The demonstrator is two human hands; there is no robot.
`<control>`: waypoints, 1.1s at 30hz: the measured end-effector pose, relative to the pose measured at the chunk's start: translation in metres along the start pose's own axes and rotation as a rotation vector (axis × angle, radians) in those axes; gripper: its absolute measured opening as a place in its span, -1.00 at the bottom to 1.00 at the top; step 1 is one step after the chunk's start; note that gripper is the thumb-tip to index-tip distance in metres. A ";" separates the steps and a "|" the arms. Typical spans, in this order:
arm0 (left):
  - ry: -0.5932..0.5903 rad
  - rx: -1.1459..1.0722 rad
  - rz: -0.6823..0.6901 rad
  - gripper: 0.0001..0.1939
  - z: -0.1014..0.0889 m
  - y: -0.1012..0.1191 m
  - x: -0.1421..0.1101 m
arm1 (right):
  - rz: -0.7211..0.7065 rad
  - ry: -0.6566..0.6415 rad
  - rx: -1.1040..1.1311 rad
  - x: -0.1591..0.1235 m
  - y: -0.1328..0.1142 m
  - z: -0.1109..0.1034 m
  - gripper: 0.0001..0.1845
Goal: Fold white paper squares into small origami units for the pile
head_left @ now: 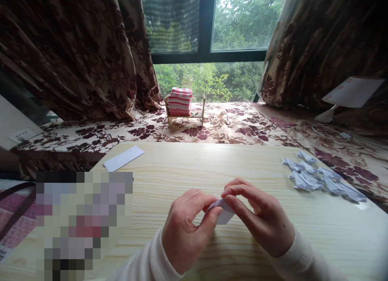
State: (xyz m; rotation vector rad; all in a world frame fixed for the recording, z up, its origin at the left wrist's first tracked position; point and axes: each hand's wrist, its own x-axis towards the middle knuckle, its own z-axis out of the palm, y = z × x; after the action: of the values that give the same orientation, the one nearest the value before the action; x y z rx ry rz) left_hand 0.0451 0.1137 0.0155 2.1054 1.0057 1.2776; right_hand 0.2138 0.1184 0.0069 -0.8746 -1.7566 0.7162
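Observation:
A small folded piece of white paper (224, 215) is held up between my two hands over the wooden table. My left hand (189, 224) pinches its left edge between thumb and index finger. At its upper right, my right hand (263, 214) grips the paper with thumb and fingertips. Fine printed marks show on the upper fold of the paper. Part of the paper is hidden behind my fingers. Several folded white paper pieces with pointed ends (307, 180) lie in a group on the table's right side.
A flat white paper strip (123, 158) lies at the table's (194, 159) back left. A pixelated patch covers the left front. Beyond the table, a small wooden stand (185, 116) holds folded pink-and-white cloths (180, 102) on the patterned window ledge. A white lamp (353, 91) stands at right.

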 end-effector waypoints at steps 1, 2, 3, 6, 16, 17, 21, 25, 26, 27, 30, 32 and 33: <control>0.003 0.001 0.001 -0.91 0.000 0.000 0.000 | 0.001 0.000 0.003 0.000 0.000 0.000 -0.89; 0.004 0.003 0.002 -0.91 0.000 0.000 0.000 | 0.005 -0.002 0.005 0.000 0.000 0.000 -0.89; 0.004 0.005 0.003 -0.91 0.000 -0.001 0.000 | 0.008 -0.004 0.008 -0.001 0.000 0.000 -0.89; 0.002 0.008 0.004 -0.92 0.000 -0.001 0.000 | 0.009 -0.005 0.016 -0.002 0.001 -0.001 -0.88; 0.006 -0.009 -0.009 -0.89 0.000 -0.002 -0.003 | 0.032 -0.001 -0.023 -0.001 -0.003 0.001 -0.92; 0.007 -0.010 -0.014 -0.88 0.000 -0.002 -0.003 | 0.039 -0.004 -0.028 -0.001 -0.003 0.002 -0.92; -0.003 -0.026 -0.034 -0.86 -0.001 0.000 -0.002 | 0.051 -0.015 -0.033 -0.002 -0.004 0.001 -0.90; -0.027 -0.021 -0.047 -0.85 -0.002 0.000 -0.002 | 0.048 -0.023 -0.028 -0.003 -0.002 0.001 -0.88; -0.029 -0.012 -0.049 -0.85 -0.002 0.000 -0.002 | 0.048 -0.023 -0.031 -0.002 -0.002 0.001 -0.88; -0.031 -0.005 -0.050 -0.84 -0.002 0.000 -0.002 | 0.049 -0.020 -0.037 -0.002 -0.002 0.001 -0.89; -0.049 0.003 -0.062 -0.83 -0.002 0.001 -0.002 | 0.043 0.004 -0.059 -0.001 -0.003 0.002 -0.92; -0.069 -0.003 -0.079 -0.81 -0.002 0.002 -0.002 | 0.032 0.007 -0.072 0.000 -0.005 0.002 -0.91; -0.083 -0.010 -0.095 -0.80 -0.002 0.002 -0.002 | 0.026 0.002 -0.076 0.000 -0.005 0.001 -0.90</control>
State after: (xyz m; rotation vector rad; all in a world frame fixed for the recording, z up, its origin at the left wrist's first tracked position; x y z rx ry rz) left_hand 0.0434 0.1104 0.0170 2.0598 1.0474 1.1382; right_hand 0.2111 0.1156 0.0107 -0.9504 -1.7837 0.6690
